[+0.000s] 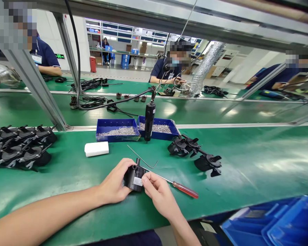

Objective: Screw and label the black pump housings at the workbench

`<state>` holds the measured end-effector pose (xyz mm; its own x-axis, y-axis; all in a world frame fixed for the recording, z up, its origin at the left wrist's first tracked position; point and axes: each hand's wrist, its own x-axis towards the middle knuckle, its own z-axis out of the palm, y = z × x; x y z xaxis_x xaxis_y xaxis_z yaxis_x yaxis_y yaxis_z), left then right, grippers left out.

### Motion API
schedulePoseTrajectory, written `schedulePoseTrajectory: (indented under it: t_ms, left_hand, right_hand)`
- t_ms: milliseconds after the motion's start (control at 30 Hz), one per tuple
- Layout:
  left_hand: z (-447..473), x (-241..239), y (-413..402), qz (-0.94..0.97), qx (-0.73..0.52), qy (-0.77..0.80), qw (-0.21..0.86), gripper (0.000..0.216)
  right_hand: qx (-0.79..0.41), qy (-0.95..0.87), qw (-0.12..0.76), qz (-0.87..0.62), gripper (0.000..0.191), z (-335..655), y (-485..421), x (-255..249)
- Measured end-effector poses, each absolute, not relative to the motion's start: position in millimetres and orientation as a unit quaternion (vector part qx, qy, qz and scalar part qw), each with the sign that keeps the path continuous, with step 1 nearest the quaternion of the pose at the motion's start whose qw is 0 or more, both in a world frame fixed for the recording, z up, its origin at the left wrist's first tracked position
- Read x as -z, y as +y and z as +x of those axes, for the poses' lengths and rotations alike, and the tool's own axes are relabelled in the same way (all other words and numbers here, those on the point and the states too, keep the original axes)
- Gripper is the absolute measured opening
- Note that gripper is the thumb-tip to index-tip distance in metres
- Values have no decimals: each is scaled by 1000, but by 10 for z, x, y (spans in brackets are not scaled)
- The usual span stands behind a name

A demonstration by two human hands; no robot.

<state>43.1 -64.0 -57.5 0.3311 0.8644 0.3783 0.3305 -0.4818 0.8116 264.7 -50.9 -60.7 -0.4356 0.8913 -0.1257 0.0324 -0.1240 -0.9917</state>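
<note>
My left hand (116, 182) is wrapped round a small black pump-like plastic unit (131, 177), which has a short spout on top. A white label (138, 181) sits on its near side. At the unit's right edge my right hand (156, 191) is closed, with thumb and forefinger pinched against the body by the label. Whatever lies between those fingertips, if anything, is hidden. Just beyond the right hand a screwdriver (185, 189) with a clear red handle lies on the green mat. A thin bent hex key (143, 159) rests behind the unit.
Two blue trays (101, 138) of small metal parts stand behind, with a hanging electric screwdriver (150, 119) in front. Similar black units (207, 163) lie right, and rows of them (12, 153) left. A white block (97, 149) is nearby. Blue bins (272, 222) sit lower right. Co-workers sit opposite.
</note>
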Motion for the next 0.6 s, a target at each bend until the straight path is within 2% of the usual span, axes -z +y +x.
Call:
schedulePoseTrajectory:
  t_ms: [600]
  left_hand:
    - [451,580,-662,747,-427,399,316,58]
  right_hand:
    - [-543,-618,351,-447,56,2585,-571,579]
